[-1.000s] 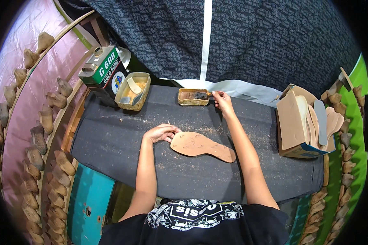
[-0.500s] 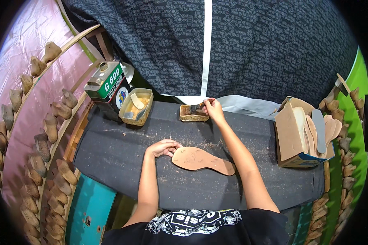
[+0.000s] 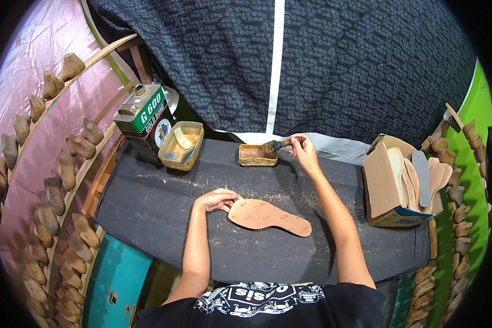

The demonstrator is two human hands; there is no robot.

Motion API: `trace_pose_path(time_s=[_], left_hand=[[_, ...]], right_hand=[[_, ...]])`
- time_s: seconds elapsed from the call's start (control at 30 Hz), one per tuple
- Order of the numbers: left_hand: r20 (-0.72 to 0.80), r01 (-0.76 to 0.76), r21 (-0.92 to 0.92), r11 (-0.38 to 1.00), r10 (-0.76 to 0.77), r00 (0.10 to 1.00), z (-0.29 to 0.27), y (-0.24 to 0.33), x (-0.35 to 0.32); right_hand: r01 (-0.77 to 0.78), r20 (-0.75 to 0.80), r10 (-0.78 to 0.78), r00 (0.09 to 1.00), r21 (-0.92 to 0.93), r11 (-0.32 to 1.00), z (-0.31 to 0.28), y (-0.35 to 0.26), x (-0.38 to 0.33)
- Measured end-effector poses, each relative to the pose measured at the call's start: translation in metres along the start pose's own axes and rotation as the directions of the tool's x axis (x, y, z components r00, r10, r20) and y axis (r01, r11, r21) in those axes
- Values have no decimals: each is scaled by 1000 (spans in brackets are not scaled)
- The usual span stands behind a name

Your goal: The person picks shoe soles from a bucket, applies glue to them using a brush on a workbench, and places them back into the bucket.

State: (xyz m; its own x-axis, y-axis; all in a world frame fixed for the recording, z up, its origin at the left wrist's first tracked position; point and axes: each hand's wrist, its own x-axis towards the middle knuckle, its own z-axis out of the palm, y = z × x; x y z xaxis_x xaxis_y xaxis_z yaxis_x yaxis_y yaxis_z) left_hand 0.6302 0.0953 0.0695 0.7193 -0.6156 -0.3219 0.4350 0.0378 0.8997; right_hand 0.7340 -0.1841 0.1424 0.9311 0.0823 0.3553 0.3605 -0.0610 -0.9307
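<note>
A tan insole (image 3: 269, 215) with dark marks lies over the dark cloth, its wide end to the left. My left hand (image 3: 218, 200) grips that wide end between thumb and fingers. Further off, my right hand (image 3: 305, 153) pinches the handle of a dark, stained brush (image 3: 277, 145). The brush points left, its bristle end at the right rim of a small rectangular tub (image 3: 258, 162) crusted with brown residue. From this view I cannot tell whether the bristles touch the rim.
A tall metal can (image 3: 143, 124) stands at the far left. Beside it is a plastic tub (image 3: 198, 143) with cut pieces inside. A cardboard box (image 3: 378, 188) of insoles sits at the right. Wooden shoe lasts (image 3: 53, 195) line racks on both sides. Crumbs dot the cloth (image 3: 175, 240).
My right hand has moved right and a little nearer, drawing the brush from inside the small tub to its right rim. My left hand stays on the insole.
</note>
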Motion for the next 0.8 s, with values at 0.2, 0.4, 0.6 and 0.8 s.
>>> trace_pose_path(time_s=[0.2, 0.4, 0.6, 0.8], left_hand=[[-4, -3, 3, 1000, 3, 1000, -3, -4, -1], [27, -6, 6, 1000, 6, 1000, -5, -6, 1], [9, -8, 32, 999, 8, 1000, -1, -3, -2], [-23, 3, 40, 999, -2, 1000, 6, -1, -4]], right_hand=[[259, 133, -232, 964, -244, 935, 1, -24, -27], [420, 189, -375, 908, -378, 825, 0, -20, -40], [414, 104, -407, 907, -387, 824, 0, -14, -45], [108, -297, -43, 954, 205, 973, -2, 5, -51]])
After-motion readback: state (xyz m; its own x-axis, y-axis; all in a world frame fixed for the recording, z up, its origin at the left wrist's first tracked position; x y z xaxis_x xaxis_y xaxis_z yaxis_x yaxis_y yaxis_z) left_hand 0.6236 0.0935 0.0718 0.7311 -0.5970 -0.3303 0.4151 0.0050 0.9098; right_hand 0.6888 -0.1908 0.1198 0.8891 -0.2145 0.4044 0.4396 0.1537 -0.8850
